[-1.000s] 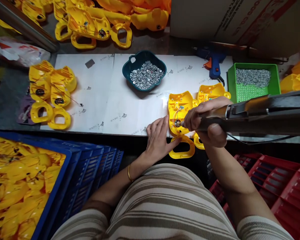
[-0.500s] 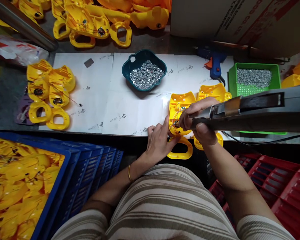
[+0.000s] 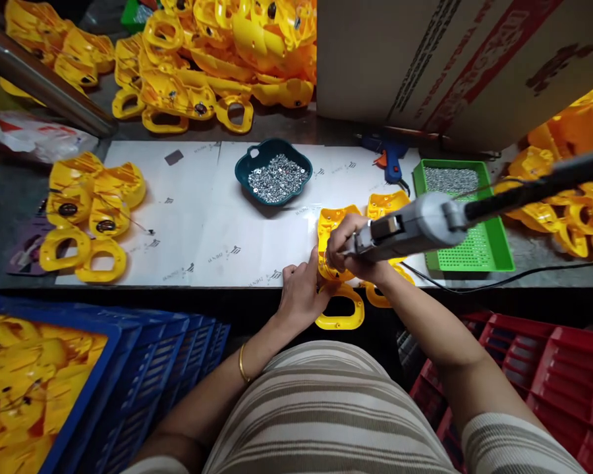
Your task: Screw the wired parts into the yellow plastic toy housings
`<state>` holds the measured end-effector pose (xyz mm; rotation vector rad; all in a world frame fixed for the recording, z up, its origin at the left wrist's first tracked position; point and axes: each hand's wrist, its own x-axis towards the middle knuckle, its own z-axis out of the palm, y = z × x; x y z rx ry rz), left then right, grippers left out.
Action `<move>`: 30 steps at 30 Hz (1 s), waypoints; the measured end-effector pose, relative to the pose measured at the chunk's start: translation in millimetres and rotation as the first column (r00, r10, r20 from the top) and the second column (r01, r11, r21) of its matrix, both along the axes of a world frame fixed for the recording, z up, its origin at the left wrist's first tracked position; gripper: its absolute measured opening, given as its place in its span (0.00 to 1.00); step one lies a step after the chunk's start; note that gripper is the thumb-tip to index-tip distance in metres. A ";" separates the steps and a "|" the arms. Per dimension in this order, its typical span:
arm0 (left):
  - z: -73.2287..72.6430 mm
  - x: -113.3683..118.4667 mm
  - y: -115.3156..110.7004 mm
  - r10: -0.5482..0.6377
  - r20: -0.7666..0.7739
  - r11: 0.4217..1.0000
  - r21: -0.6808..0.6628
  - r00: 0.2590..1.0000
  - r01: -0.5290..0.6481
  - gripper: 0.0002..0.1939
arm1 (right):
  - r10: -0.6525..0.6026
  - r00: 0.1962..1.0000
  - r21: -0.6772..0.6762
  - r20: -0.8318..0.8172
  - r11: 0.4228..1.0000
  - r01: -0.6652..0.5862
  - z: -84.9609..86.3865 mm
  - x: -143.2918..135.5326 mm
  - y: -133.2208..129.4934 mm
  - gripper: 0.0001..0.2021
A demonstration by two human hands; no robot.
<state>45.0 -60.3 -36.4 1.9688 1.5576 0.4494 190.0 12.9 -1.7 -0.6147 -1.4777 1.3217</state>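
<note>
My right hand (image 3: pixel 348 245) is wrapped round the front of a grey power screwdriver (image 3: pixel 415 227), which slants down to a yellow plastic shell (image 3: pixel 337 216). The driver's tip is hidden behind my hand. At the shell's left edge, my left hand (image 3: pixel 299 291) grips it with thumb and fingers, the other fingers curled. The shell lies open side up, its loop handle (image 3: pixel 340 322) jutting past the table's front edge. Right beside it is a second yellow shell (image 3: pixel 386 201), partly covered by the driver and my arm.
A dark teal bowl (image 3: pixel 242 176) of small metal parts stands mid-table. Behind the shells lies a blue glue gun (image 3: pixel 393 164); a green basket (image 3: pixel 501 247) with screws is right. Two yellow shells (image 3: pixel 69 191) sit left. Blue crates (image 3: pixel 143 355) and red crates (image 3: pixel 538 368) flank me.
The view has tilted up and shifted, so the table sits lower. The screwdriver's rear has swung, showing its cord end. Both hands stay at the same shell.
</note>
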 end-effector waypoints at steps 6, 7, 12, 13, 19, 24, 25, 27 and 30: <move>-3.4 -2.3 3.8 -0.015 0.000 0.999 0.045 1.000 0.015 0.20 | 0.296 0.954 0.089 -0.033 0.952 -0.293 16.3 16.6 1.1 0.14; -5.4 -4.1 5.2 -0.018 0.010 0.999 0.039 1.000 0.018 0.24 | 0.272 0.959 0.121 -0.077 0.958 -0.261 20.4 25.1 -2.0 0.14; -11.2 -19.0 12.8 -0.017 0.017 0.985 0.170 1.000 0.014 0.39 | -0.286 0.923 0.267 -0.257 0.897 0.353 39.4 89.9 -27.6 0.14; -9.1 -19.9 13.1 0.001 0.006 0.968 0.252 1.000 -0.002 0.38 | -0.421 0.866 0.242 -0.272 0.840 0.485 40.5 104.0 -32.5 0.13; 15.7 20.2 7.9 -0.333 -0.144 0.790 0.497 0.932 0.359 0.30 | -0.798 0.565 0.096 -0.212 0.558 0.824 16.3 155.7 -43.9 0.12; 16.2 58.6 12.6 -0.609 -0.300 0.677 0.286 0.734 0.678 0.38 | -0.832 0.545 0.090 -0.103 0.538 0.838 -8.6 166.8 -38.7 0.16; 15.5 60.0 14.9 -0.628 -0.313 0.666 0.257 0.712 0.700 0.39 | -0.841 0.537 0.124 -0.066 0.527 0.841 -10.1 167.7 -39.1 0.17; 16.0 57.6 19.4 -0.639 -0.341 0.660 0.219 0.690 0.719 0.36 | -0.885 0.464 0.243 0.032 0.457 0.856 -9.6 166.2 -44.2 0.18; 20.6 46.0 24.2 -0.627 -0.392 0.662 0.187 0.673 0.726 0.28 | -0.985 0.161 0.466 -0.054 0.118 0.877 -3.1 150.4 -62.4 0.21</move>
